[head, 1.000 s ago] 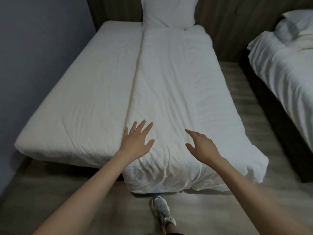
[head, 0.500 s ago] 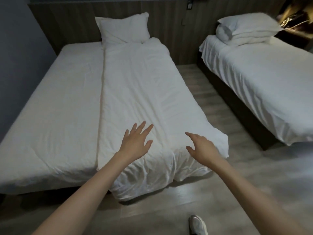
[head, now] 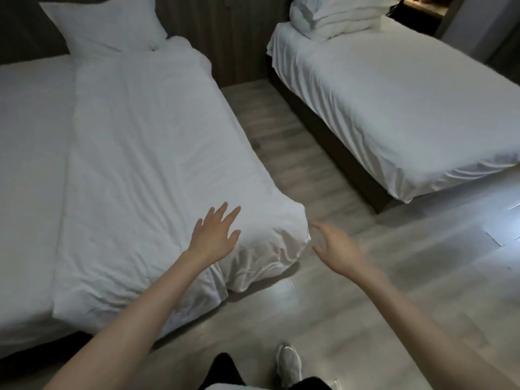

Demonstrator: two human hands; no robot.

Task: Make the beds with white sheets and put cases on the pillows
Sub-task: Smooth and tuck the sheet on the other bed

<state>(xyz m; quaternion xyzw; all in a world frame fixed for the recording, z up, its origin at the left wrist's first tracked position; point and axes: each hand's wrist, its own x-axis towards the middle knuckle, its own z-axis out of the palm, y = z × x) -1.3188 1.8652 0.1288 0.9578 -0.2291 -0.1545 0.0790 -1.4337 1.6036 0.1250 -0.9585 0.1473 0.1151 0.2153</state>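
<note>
No words or labels can be read; the left hand [head: 215, 235] hovers over the foot corner of the folded white cloth duvet [head: 157, 175] on the near bed, fingers spread, holding nothing; the right hand [head: 336, 247], open too, now hangs over the grey wood floor [head: 365, 291], not the duvet; the second white-sheeted bed [head: 394, 108] shows more.

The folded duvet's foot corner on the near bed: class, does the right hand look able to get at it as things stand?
Probably yes. The right hand is open and empty, just beside the folded duvet corner that overhangs the floor, with only bare floor in the gap.
</note>
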